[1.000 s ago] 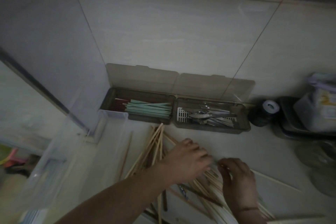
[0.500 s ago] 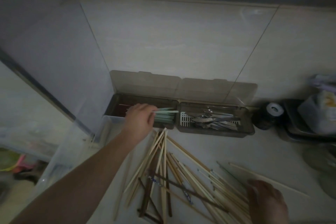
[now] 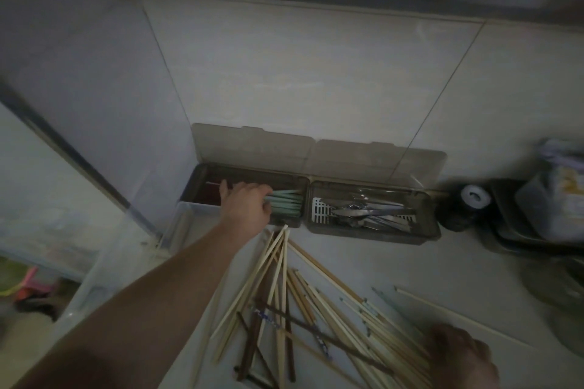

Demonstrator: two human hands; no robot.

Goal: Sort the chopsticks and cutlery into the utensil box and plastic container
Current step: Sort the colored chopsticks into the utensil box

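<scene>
Left hand [image 3: 248,208] grip: fingers curled round pale green chopsticks [image 3: 286,205] inside left compartment of smoky translucent plastic utensil box [image 3: 373,232]. Right hand [image 3: 463,357] rests on scattered bamboo chopsticks [image 3: 316,297], grip state unclear. Pale table [image 3: 442,265]: chopstick pile in front of box. Steel cutlery [image 3: 368,213] in right compartment.

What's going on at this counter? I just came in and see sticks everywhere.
A person is sorting chopsticks. Their left hand reaches into the left compartment of the utensil box, fingers on the green chopsticks lying there. The right compartment holds metal cutlery. The right hand rests on the pile of wooden chopsticks still loose on the counter.
</scene>
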